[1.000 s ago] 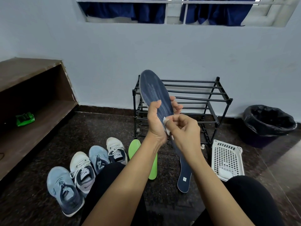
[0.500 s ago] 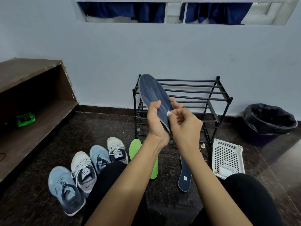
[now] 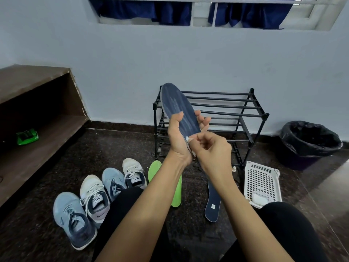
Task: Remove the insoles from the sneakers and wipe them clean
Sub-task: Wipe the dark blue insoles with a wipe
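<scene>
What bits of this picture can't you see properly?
Head view only.
The white wipe: mostly hidden inside the right hand's curled fingers.
The blue insole: lower end hidden behind the left hand and right hand.
The green insole: middle covered by the left forearm.
The green packet on the shelf: too small to read.

A single head-worn view is given, aimed forward and down; the hands (image 3: 196,142) are seen close, the floor (image 3: 120,146) and wall (image 3: 188,59) lie beyond.
</scene>
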A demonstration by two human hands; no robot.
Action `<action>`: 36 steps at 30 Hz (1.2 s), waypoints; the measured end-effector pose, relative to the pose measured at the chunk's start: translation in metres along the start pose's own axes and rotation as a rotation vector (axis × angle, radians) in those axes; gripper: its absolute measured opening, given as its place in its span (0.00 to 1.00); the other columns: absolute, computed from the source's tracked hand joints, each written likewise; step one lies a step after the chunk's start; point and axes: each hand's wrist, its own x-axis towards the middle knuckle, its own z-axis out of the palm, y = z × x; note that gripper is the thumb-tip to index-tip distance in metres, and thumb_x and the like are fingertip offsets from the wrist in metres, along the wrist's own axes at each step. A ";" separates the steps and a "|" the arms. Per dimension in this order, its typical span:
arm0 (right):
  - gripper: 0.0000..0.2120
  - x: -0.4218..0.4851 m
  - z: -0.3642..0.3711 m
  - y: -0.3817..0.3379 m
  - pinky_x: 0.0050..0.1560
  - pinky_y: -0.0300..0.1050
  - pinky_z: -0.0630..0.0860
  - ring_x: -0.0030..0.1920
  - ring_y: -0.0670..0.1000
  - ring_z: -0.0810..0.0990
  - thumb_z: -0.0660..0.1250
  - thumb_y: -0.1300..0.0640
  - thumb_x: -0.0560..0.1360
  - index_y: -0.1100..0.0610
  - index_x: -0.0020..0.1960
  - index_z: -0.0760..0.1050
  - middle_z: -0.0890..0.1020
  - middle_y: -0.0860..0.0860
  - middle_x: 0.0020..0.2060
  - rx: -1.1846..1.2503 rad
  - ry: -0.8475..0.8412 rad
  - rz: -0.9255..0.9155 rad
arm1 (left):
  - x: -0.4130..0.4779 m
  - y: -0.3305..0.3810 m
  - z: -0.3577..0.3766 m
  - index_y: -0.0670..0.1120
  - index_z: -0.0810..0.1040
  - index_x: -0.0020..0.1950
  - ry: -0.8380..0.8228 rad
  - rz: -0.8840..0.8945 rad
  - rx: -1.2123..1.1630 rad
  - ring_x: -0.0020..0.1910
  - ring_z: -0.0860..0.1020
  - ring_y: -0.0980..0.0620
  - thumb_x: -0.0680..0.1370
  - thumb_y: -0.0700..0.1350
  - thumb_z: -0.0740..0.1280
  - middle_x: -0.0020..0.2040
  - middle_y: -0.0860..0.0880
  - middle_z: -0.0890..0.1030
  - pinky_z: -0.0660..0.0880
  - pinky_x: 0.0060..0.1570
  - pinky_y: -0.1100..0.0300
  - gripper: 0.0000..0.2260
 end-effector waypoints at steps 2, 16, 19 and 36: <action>0.03 0.002 0.003 0.002 0.36 0.26 0.70 0.32 0.43 0.77 0.72 0.60 0.71 0.55 0.38 0.81 0.82 0.46 0.31 -0.074 0.068 -0.037 | -0.002 -0.003 0.001 0.40 0.77 0.50 0.003 -0.005 -0.007 0.49 0.82 0.47 0.62 0.56 0.69 0.42 0.46 0.78 0.77 0.58 0.56 0.24; 0.03 0.007 0.003 0.000 0.38 0.30 0.72 0.32 0.43 0.78 0.72 0.60 0.72 0.57 0.39 0.80 0.81 0.45 0.31 -0.101 0.094 -0.105 | -0.004 0.000 -0.003 0.42 0.77 0.50 -0.018 -0.019 -0.012 0.49 0.81 0.49 0.67 0.55 0.64 0.42 0.47 0.80 0.77 0.50 0.55 0.20; 0.01 -0.002 -0.002 -0.006 0.35 0.29 0.71 0.31 0.41 0.78 0.72 0.60 0.71 0.57 0.41 0.82 0.82 0.46 0.31 -0.044 -0.090 -0.032 | -0.001 0.006 -0.005 0.39 0.77 0.49 -0.005 -0.015 -0.071 0.46 0.82 0.47 0.68 0.54 0.64 0.41 0.45 0.79 0.79 0.55 0.56 0.20; 0.02 0.013 0.011 0.010 0.44 0.46 0.77 0.36 0.51 0.80 0.70 0.61 0.72 0.59 0.41 0.79 0.83 0.51 0.36 -0.214 0.268 -0.173 | -0.008 -0.009 0.005 0.43 0.76 0.49 0.004 -0.024 -0.048 0.45 0.79 0.50 0.70 0.53 0.61 0.41 0.48 0.78 0.77 0.46 0.59 0.16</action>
